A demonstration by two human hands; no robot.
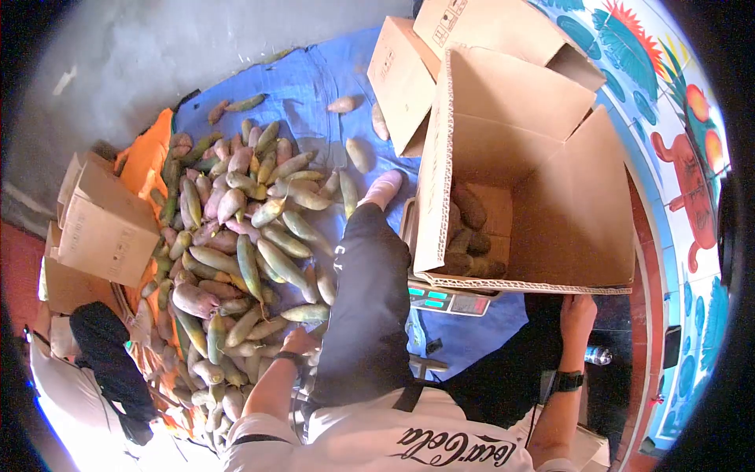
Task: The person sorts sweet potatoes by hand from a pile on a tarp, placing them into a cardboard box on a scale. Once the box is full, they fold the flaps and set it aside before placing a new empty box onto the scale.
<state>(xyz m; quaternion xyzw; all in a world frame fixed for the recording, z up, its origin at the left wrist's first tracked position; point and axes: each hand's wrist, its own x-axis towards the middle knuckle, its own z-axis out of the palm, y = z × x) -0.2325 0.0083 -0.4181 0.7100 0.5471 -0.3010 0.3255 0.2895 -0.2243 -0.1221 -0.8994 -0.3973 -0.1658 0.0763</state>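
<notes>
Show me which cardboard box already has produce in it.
The large open box on the scale, just ahead of the right hand; produce lies in its bottom; the others show none.

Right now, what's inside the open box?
Several fruits lie at the bottom of the box. A side flap covers some, so the count is unclear.
</notes>
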